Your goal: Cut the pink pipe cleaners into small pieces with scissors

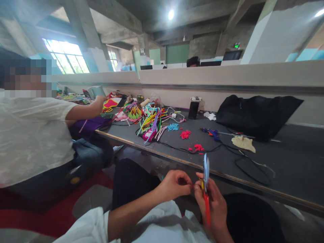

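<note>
Above my lap and short of the table edge, my left hand is closed in a pinch, its fingertips almost meeting my right hand. A tiny reddish bit shows at those fingertips, too small to name. My right hand is wrapped round a pair of scissors with red handles, the blades pointing up. Beyond them on the dark table lie small red pieces in two piles, a nearer pile and a farther pile. A pile of blue pieces sits farther back.
Colourful fuzzy stems lie bundled left of the piles. On the right are a blue glue gun, its cord, a cream cloth and a black bag. A black upright object stands behind. A co-worker sits at left.
</note>
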`<state>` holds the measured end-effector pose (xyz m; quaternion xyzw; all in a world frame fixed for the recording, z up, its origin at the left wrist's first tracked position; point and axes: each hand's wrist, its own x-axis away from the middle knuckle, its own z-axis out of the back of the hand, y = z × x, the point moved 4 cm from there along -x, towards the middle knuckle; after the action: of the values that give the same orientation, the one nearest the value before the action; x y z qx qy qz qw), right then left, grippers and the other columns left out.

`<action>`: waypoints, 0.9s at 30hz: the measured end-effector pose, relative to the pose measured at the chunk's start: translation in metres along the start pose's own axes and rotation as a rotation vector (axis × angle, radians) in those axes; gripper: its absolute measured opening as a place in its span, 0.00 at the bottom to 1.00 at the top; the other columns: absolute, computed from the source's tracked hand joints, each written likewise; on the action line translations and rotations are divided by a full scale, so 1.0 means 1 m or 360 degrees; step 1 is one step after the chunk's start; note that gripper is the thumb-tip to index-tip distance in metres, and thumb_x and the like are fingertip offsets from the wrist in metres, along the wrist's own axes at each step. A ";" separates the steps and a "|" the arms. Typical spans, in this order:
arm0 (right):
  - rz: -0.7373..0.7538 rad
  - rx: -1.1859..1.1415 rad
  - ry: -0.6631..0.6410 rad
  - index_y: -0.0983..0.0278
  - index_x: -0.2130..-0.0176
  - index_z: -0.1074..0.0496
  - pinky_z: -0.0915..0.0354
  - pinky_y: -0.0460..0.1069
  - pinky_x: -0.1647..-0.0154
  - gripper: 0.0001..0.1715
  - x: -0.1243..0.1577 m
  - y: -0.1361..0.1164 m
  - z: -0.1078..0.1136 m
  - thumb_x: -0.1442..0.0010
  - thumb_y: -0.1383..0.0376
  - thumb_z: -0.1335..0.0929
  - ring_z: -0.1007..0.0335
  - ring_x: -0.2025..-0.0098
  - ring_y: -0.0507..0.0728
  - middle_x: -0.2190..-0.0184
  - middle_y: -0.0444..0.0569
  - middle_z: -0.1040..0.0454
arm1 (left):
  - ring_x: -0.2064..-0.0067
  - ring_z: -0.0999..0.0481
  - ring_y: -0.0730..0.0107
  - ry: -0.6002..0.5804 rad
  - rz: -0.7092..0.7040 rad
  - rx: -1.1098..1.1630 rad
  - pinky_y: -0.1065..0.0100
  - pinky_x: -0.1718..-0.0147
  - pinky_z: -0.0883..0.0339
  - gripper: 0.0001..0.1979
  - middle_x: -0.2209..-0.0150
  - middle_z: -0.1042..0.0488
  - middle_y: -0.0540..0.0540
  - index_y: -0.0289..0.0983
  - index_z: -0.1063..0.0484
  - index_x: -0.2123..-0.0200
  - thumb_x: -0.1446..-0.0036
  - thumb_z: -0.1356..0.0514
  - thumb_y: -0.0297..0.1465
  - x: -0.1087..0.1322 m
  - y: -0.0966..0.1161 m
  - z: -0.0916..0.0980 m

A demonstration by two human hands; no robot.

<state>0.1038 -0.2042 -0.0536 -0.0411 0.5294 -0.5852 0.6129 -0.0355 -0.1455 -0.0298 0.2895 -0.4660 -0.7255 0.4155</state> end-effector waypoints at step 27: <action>0.0264 0.0356 0.0044 0.64 0.48 0.32 0.32 0.51 0.59 0.21 0.012 0.017 -0.021 0.37 0.57 0.37 0.26 0.65 0.56 0.65 0.49 0.23 | 0.70 0.31 0.77 0.0519 -0.0021 0.1445 0.73 0.66 0.39 0.06 0.72 0.25 0.50 0.34 0.22 0.72 0.54 0.30 0.30 -0.015 0.028 0.020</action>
<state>0.0979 -0.1963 -0.0816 0.0795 0.4708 -0.5885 0.6524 -0.0346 -0.1298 0.0046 0.5546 -0.6626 -0.3966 0.3100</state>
